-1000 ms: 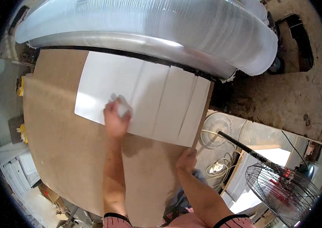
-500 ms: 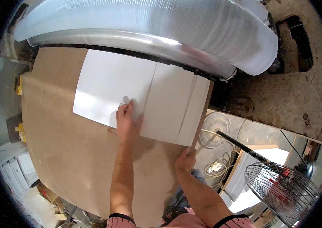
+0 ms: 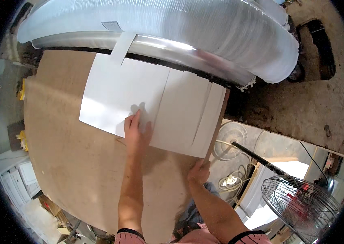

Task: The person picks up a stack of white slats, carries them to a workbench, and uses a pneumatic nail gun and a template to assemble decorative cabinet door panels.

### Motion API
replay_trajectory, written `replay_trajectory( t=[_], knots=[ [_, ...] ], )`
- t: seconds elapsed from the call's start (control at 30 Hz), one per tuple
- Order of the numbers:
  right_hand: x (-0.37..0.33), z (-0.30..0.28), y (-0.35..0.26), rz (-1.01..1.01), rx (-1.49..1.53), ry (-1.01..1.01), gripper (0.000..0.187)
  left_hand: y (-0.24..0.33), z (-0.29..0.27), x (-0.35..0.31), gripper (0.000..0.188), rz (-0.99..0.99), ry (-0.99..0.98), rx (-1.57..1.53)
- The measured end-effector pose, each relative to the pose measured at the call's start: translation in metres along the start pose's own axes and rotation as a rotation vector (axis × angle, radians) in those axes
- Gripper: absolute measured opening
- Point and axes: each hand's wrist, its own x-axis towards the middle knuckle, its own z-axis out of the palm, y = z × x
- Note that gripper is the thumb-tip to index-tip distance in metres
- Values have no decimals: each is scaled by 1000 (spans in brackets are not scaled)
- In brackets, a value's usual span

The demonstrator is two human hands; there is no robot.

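Observation:
Several flat white panels lie side by side on a brown board: a wide white panel (image 3: 115,95), a narrower middle panel (image 3: 180,110) and a thin strip (image 3: 212,118) along the right. My left hand (image 3: 136,132) is over the seam between the wide and middle panels, its fingers partly stretched and holding nothing. At the right edge of the brown board (image 3: 66,97), just below the panels' near corner, my right hand (image 3: 199,171) is closed round the edge. A loose white strip (image 3: 124,46) stands across the far edge, against the metal roller (image 3: 160,44).
A big roll in clear wrap (image 3: 160,18) spans the far side above the roller. To the right stand a caged fan (image 3: 302,203) on a black pole, a coiled hose (image 3: 235,179) on the floor and a brown machine table (image 3: 294,110). Yellow pieces (image 3: 21,140) sit at the left edge.
A white strip has appeared at the far edge, over the roller and the wide panel's far side. A small grey-edged patch now shows on the wrapped roll. My hands have hardly moved.

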Motion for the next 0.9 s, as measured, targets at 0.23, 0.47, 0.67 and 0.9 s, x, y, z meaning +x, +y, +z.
replay_trajectory(
  t=[0.23,0.47,0.67,0.9],
  knots=[
    [-3,-2,-5,-29,-13,56,44,34,-14,-6,37,137,57,4],
    [-3,1,2,-92,24,63,44,50,-31,15,40,283,292,44],
    [-11,-13,-19,0,30,26,42,32,-40,41,64,157,214,361],
    [-4,-6,-4,-57,58,6,43,-42,-54,59,64,-136,6,458]
  ],
)
